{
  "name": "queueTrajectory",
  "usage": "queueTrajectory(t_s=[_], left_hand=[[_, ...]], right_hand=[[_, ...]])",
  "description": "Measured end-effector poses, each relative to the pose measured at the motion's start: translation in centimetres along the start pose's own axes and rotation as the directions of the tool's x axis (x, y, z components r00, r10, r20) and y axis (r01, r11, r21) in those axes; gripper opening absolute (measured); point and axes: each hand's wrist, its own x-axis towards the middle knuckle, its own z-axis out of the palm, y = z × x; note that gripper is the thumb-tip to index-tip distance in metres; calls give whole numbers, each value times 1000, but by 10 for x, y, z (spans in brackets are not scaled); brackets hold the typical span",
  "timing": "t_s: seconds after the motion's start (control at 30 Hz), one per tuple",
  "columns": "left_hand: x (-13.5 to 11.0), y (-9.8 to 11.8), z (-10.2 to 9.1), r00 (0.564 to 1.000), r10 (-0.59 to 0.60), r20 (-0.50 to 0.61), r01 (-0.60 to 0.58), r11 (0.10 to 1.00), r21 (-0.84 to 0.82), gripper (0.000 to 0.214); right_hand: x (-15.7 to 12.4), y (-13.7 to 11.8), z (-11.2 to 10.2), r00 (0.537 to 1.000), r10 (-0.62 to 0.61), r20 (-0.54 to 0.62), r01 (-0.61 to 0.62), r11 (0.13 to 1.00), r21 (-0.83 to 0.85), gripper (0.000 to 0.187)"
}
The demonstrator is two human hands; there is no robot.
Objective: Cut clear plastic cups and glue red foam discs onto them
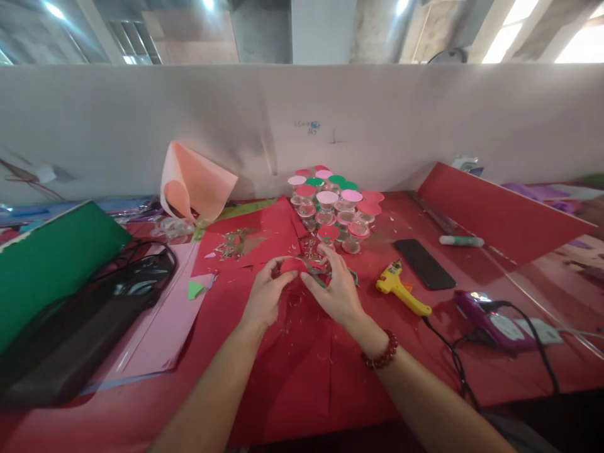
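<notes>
My left hand [267, 292] is closed, pinching a small round piece of red paper [292, 265] between thumb and fingers. My right hand [335, 286] is close on its right, thumb and fingers spread apart, thumb tip near the paper's edge; whether it touches is unclear. Green-handled scissors [355, 277] show behind the right hand, partly hidden by it. Just beyond stands a cluster of clear spool-shaped pieces, many topped with paper discs [327, 199] in red, pink and green. Red paper sheets [283, 377] lie beneath my hands, strewn with small scraps.
To the right lie a yellow glue gun [401, 289], a black phone [425, 263], a glue stick [461, 241] and a purple power strip [495, 324] with cables. A black bag [94, 308], pink sheets [160, 321] and green board [56, 264] occupy the left. A partition [141, 113] rises behind.
</notes>
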Motion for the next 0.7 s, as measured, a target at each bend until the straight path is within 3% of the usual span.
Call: queueTrajectory(t_s=[0.1,0.23,0.33,0.47,0.7], left_hand=[[-5,1,4,998,-21,53,19,999,34,34],[-8,1,7,995,-29,93,24,998,57,38],[-7,0,6,995,-31,97,25,998,62,41],[-6,0,5,997,-35,71,30,997,68,43],[-12,2,9,985,-54,162,37,994,105,42]], right_hand=[[4,4,6,994,102,48,-111,964,243,55],[9,4,4,953,259,158,-303,802,514,31],[11,1,-2,911,316,264,-412,694,590,27],[12,-4,-7,887,351,300,-459,605,650,27],[10,-3,-5,924,273,268,-381,722,577,22]])
